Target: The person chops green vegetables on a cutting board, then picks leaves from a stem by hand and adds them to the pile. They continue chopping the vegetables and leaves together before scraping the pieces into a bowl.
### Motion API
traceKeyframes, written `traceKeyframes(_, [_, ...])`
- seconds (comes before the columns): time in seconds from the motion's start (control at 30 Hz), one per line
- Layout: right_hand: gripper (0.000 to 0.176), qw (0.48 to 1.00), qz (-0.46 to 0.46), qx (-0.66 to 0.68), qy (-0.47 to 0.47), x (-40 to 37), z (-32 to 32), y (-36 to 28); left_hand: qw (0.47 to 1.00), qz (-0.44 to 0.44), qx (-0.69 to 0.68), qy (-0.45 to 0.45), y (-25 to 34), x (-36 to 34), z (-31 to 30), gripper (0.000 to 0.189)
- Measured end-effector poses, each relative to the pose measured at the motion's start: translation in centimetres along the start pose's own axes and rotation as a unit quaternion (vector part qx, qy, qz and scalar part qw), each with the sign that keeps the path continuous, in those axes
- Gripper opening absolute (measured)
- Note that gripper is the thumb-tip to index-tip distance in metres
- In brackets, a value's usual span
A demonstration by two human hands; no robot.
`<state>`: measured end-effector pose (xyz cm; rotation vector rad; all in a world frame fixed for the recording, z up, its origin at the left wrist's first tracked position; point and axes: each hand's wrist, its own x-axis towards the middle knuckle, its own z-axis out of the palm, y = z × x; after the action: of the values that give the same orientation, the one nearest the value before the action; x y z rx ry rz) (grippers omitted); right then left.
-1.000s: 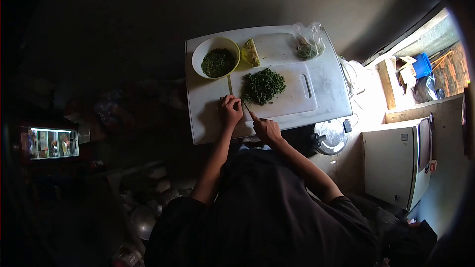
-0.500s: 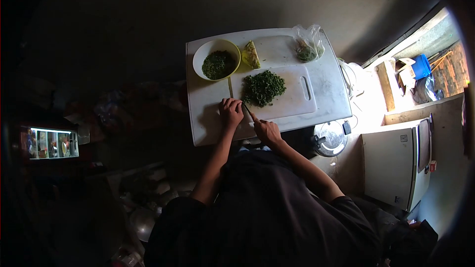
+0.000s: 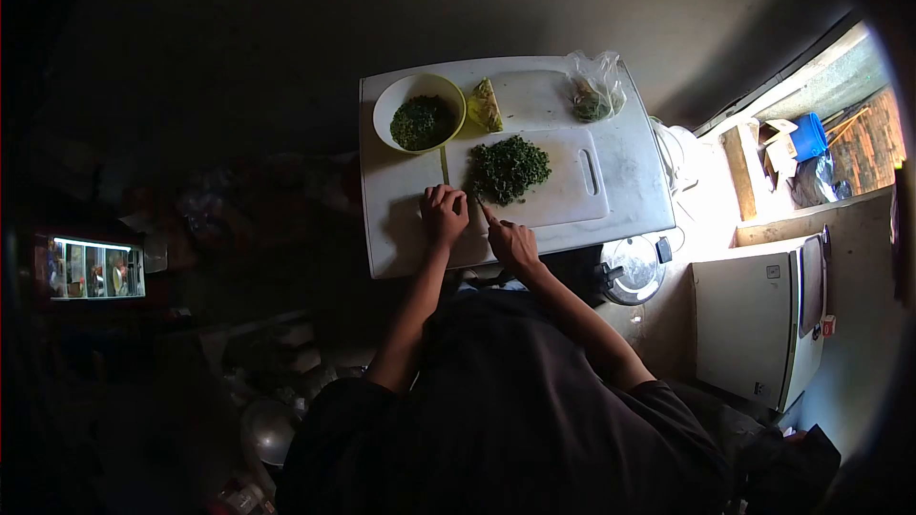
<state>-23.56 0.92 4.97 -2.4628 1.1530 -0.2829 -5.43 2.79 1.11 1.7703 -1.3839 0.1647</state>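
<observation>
My right hand (image 3: 515, 246) is closed round the handle of a kitchen knife (image 3: 489, 214) at the near left part of a white cutting board (image 3: 563, 205). Its dark blade points up and left, close to the fingertips of my left hand (image 3: 445, 216). That left hand is closed, with curled fingers pressed down at the board's left side; whatever lies under them is hidden. Just beyond the blade, a heap of finely chopped greens (image 3: 510, 170) covers the middle of the board. A white and yellow-green bowl (image 3: 382, 119) at the far left holds more chopped greens (image 3: 423, 122).
On the white table (image 3: 634, 167) lie a yellow-green packet (image 3: 485, 107) and a clear plastic bag (image 3: 593, 86) with greens inside. A lidded metal pot (image 3: 634, 270) stands below the table's right edge. Further right are a small white refrigerator (image 3: 746, 324) and a blue bucket (image 3: 809, 136).
The knife has shifted slightly and its blade now shows at a different angle beside the left fingertips. Both hands stay in nearly the same place. The camera view has tilted a little.
</observation>
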Motion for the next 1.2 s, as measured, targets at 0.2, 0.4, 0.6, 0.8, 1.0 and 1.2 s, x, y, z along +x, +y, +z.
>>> traceKeyframes(0.2, [0.051, 1.000, -0.004, 0.006, -0.010, -0.8, -0.4, -0.5, 1.000, -0.009, -0.002, 0.000, -0.1, 0.0, 0.0, 0.007])
traceKeyframes(0.4, [0.054, 0.999, -0.008, -0.014, -0.032, -0.8, -0.5, -0.6, 1.000, -0.007, -0.018, 0.009, 0.0, 0.3, 0.0, 0.004])
traceKeyframes(0.6, [0.058, 0.999, -0.022, -0.008, -0.033, -0.1, 1.0, 0.0, 1.000, 0.002, -0.027, 0.010, -0.4, 0.0, 0.0, 0.006])
traceKeyframes(0.8, [0.053, 1.000, -0.027, 0.005, -0.010, 0.4, 2.1, 0.1, 1.000, 0.000, -0.024, 0.009, -0.8, -0.4, 0.4, 0.008])
traceKeyframes(1.0, [0.056, 0.999, -0.015, -0.010, -0.029, -1.1, 1.6, 0.6, 0.999, -0.039, -0.024, 0.025, -0.2, -0.3, 0.2, 0.009])
traceKeyframes(1.2, [0.057, 0.999, 0.005, -0.020, -0.049, -1.0, 1.3, 0.1, 0.998, -0.052, -0.021, 0.029, -0.7, -0.5, 0.4, 0.014])
